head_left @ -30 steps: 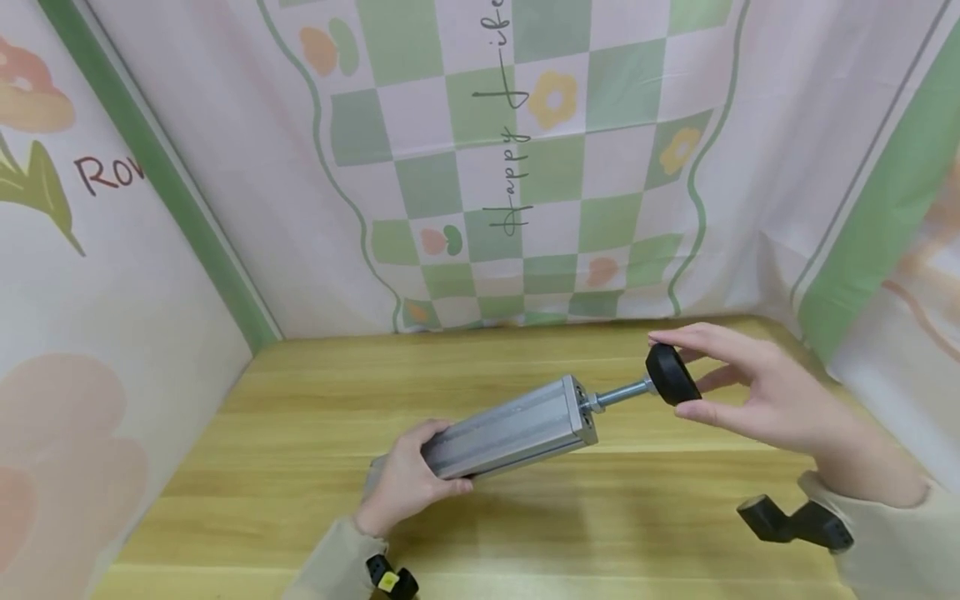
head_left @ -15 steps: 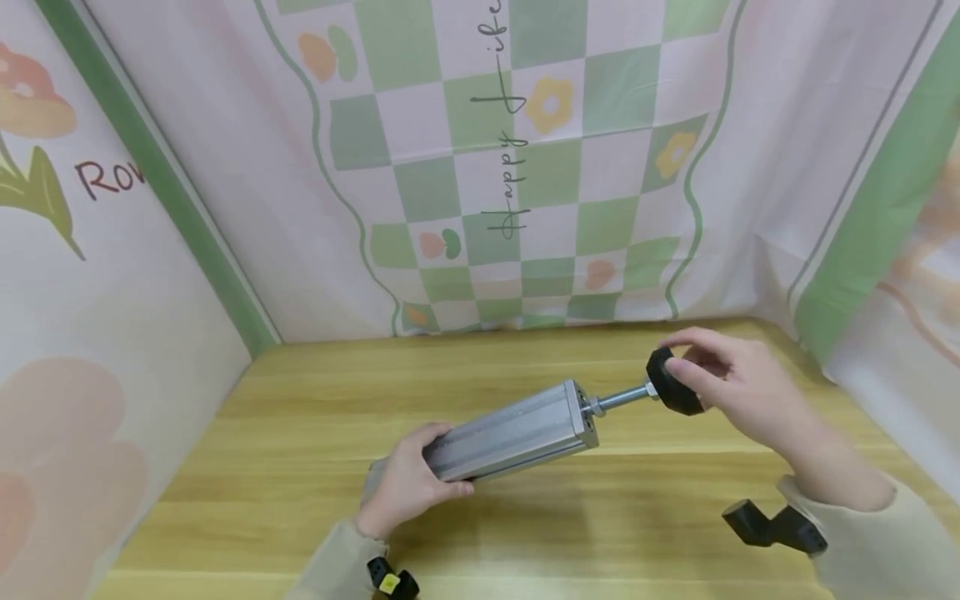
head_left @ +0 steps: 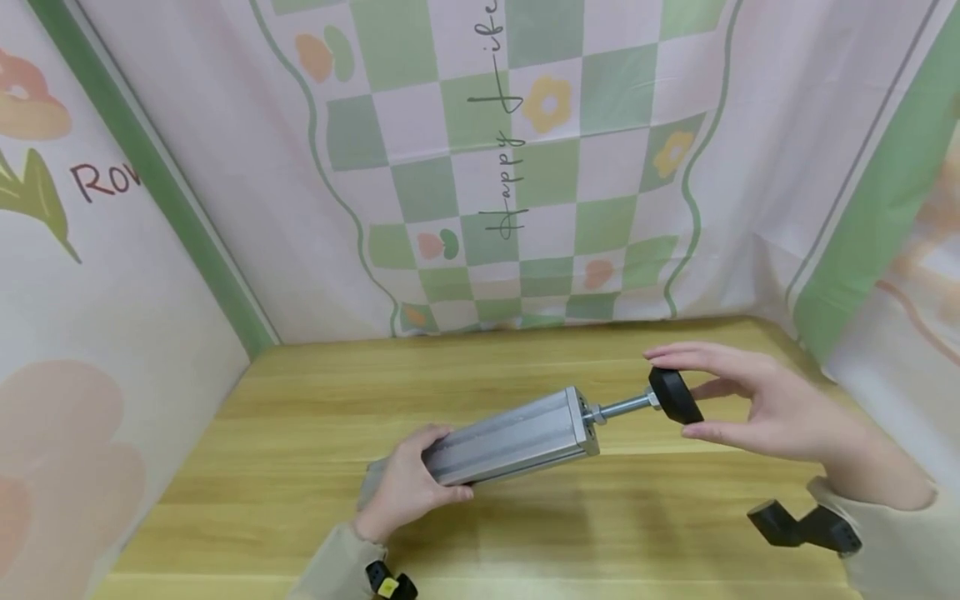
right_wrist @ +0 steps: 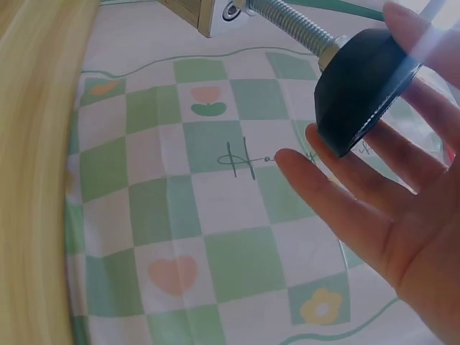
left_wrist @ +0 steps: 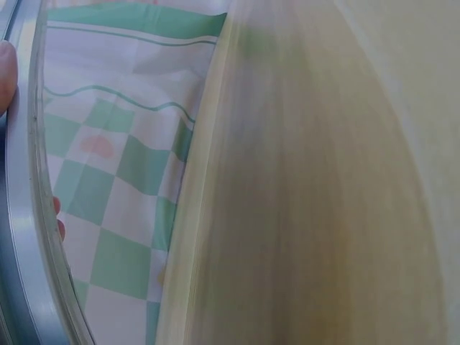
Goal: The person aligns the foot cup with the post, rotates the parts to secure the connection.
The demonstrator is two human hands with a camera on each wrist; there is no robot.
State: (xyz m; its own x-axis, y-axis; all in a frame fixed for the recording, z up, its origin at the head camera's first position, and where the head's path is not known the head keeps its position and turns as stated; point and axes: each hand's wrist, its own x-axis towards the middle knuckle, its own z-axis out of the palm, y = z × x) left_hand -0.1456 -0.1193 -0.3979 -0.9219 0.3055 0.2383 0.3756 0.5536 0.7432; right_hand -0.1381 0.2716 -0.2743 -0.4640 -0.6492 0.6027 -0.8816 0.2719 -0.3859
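From my end, head cam showed the L hand (head_left: 408, 483) wrapped round the grey metal bar (head_left: 510, 437) near its lower-L end, thumb along the near side, index over the far side. A short stub stuck out past the hand; most of the bar's length ran out beyond that grip, to the R. L wrist cam agreed: a digit's tip at one edge of the bar, two fingertips peeking round the other.

The R hand (head_left: 772, 408) had the blk foot (head_left: 677, 397) pinched at its rim, fingertips at the upper edge, thumb at the lower, palm well apart from it. R wrist cam gave me the foot's underside turned toward the palm, w/ the lowest finger in that view held off it.

The foot sat on the outer end of the threaded rod (head_left: 626, 407), the rod's other end at the bar's end plate (head_left: 584, 421), so the rod lay btwn the two grips, neither hand touching it. The lot ran diagonally over the wood table (head_left: 247, 500), R end farther from the wearer; couldn't tell if the L end touched the wood. Checked curtain (head_left: 487, 179) behind.
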